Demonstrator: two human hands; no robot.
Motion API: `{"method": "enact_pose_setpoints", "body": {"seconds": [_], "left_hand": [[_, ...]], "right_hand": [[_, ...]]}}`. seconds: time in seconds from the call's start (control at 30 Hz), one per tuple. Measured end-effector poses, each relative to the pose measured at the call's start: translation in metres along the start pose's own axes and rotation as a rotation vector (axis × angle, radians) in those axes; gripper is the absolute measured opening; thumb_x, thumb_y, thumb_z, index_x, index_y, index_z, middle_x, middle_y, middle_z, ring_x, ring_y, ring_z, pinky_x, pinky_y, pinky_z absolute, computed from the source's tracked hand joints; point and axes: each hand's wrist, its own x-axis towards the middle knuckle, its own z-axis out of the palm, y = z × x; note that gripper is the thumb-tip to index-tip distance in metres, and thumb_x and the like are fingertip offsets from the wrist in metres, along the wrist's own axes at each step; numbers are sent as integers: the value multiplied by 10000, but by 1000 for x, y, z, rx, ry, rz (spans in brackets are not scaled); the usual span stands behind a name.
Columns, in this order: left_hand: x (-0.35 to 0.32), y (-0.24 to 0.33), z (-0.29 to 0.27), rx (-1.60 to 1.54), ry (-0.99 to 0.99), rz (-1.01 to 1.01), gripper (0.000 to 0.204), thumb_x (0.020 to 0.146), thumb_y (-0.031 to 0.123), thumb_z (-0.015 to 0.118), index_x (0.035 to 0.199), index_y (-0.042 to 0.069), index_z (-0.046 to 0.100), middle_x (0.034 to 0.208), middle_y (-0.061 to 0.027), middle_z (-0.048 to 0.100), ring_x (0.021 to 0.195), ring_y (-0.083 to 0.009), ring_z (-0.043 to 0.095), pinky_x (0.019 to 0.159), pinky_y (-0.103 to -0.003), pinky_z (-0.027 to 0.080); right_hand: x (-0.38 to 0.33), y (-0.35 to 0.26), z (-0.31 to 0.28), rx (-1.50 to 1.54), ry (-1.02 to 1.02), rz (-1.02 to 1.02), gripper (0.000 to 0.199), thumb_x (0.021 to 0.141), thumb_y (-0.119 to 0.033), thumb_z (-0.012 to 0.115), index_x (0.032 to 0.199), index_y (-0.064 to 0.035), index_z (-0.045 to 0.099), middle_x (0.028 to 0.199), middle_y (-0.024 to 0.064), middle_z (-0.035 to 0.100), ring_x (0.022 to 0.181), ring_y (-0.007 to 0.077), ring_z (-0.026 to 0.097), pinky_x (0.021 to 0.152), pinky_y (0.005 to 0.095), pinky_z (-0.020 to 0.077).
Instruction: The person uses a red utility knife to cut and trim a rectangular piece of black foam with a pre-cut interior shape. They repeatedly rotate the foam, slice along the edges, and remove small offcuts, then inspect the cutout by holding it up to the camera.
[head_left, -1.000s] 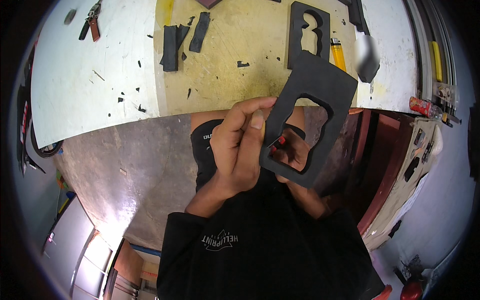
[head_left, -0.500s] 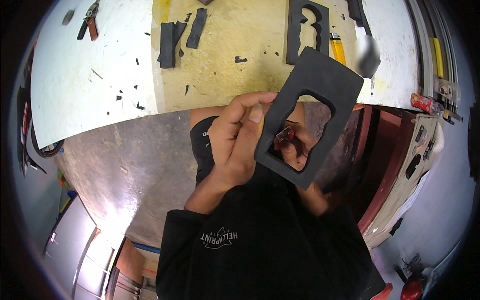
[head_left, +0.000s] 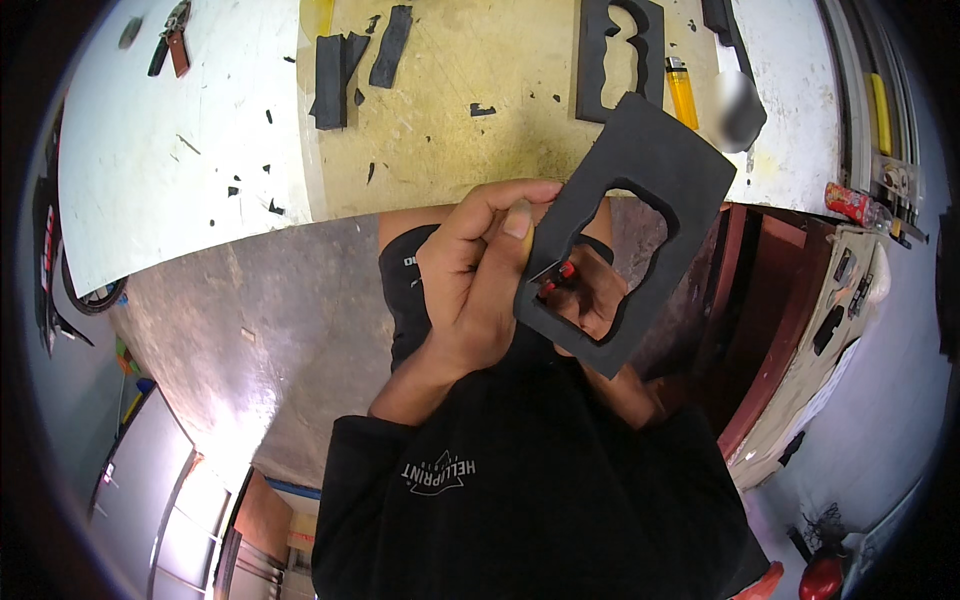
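My left hand is closed on the left edge of a thick black foam block, thumb and fingers pinching it. The block is held tilted above my lap, in front of the table edge. A wavy-sided opening is cut through it. Behind the block, my right hand shows through that opening, its fingers curled round a small red tool. A thin metal edge of this tool lies against the opening's left inner wall. The block hides part of the right hand and tool. A yellow sliver shows by my left thumb.
On the table lie another cut-out foam block, a yellow lighter, black foam strips and several scraps. A keychain rests at the far left. A plastic bottle is on the right.
The red tool has turned and shifted to the left, against the opening's inner wall. My right hand has turned with it. The foam block has moved slightly right.
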Motion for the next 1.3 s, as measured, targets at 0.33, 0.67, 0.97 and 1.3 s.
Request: {"method": "enact_pose_setpoints", "body": {"seconds": [0.33, 0.67, 0.97, 1.3], "left_hand": [[1, -3, -3, -155, -27, -66, 255, 1013, 71, 429, 1170, -72, 570, 1022, -94, 664, 890, -60, 581, 777, -183, 442], [-2, -6, 1, -14, 15, -1, 262, 1017, 96, 436, 1170, -63, 578, 932, -51, 643, 786, -36, 527, 723, -172, 418], [-3, -2, 2, -9, 26, -23, 245, 1013, 80, 434, 1131, -58, 598, 918, -51, 657, 794, -30, 539, 720, -171, 419], [-1, -2, -3, -166, -33, -120, 238, 1005, 60, 437, 1129, -75, 590, 1001, -84, 672, 885, -71, 589, 798, -197, 450]], "right_hand": [[-10, 13, -14, 48, -70, -6, 368, 966, -276, 581, 1152, 40, 550, 782, 100, 598, 691, 135, 569, 606, 263, 443], [-1, -5, 0, -3, 77, 15, 283, 909, -171, 634, 1075, 56, 598, 840, 150, 656, 726, 202, 649, 642, 299, 519], [-2, -3, -6, -51, -52, -66, 307, 955, -207, 586, 1150, 23, 529, 751, 87, 581, 649, 138, 570, 560, 258, 443], [-10, 9, -16, -2, -68, -15, 359, 937, -265, 615, 1115, 43, 564, 760, 104, 594, 675, 167, 590, 596, 269, 448]]}}
